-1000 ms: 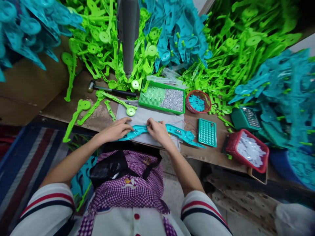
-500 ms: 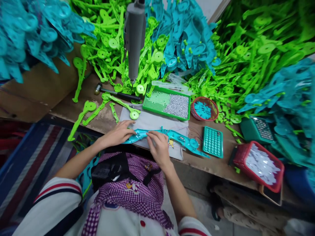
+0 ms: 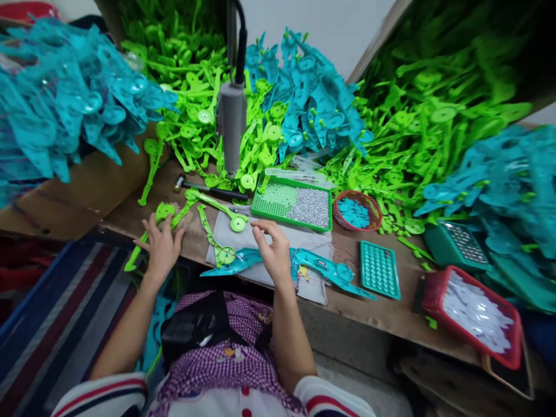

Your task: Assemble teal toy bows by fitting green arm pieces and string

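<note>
My left hand (image 3: 161, 249) reaches over a long green plastic part (image 3: 132, 258) at the table's left front edge, its fingers spread on and around the part. My right hand (image 3: 274, 249) is raised above the middle of a long blue plastic part (image 3: 321, 263), thumb and fingers apart with nothing between them. The blue part lies across a grey cloth (image 3: 313, 287) near the front edge. A green part with a round disc (image 3: 225, 255) touches its left portion. Another disc-ended green part (image 3: 238, 223) rests at the cloth's upper left.
A grey electric screwdriver (image 3: 231, 127) hangs above a green tray (image 3: 292, 223) of small metal pieces. A hammer (image 3: 212, 190) lies left of it. A red basket (image 3: 379, 223), a teal tray (image 3: 379, 269) and a red bin (image 3: 515, 347) stand right. Green and blue heaps line the back.
My left hand has left the blue part and moved left to a green part. My right hand has lifted and opened. A disc-ended green part now lies against the blue part. The view has shifted.
</note>
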Action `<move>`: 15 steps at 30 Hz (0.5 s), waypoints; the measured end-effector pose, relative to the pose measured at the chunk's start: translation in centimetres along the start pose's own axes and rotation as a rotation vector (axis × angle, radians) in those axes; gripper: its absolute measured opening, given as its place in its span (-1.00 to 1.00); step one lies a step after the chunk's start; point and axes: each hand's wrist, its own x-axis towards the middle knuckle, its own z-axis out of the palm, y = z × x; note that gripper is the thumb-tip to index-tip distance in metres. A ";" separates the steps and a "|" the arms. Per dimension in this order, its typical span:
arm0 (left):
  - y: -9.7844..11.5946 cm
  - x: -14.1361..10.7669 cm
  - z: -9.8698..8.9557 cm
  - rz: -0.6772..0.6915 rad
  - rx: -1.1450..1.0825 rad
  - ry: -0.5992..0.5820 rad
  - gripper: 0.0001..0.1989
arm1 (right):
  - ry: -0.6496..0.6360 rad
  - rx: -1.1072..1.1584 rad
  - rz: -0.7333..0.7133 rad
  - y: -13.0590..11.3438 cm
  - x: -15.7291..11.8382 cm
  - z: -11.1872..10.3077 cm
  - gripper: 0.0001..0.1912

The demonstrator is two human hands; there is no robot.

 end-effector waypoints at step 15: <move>-3.5 11.2 0.8 0.564 -0.030 -0.224 -0.54 | -0.173 -0.665 -0.073 5.4 13.7 -1.7 -0.61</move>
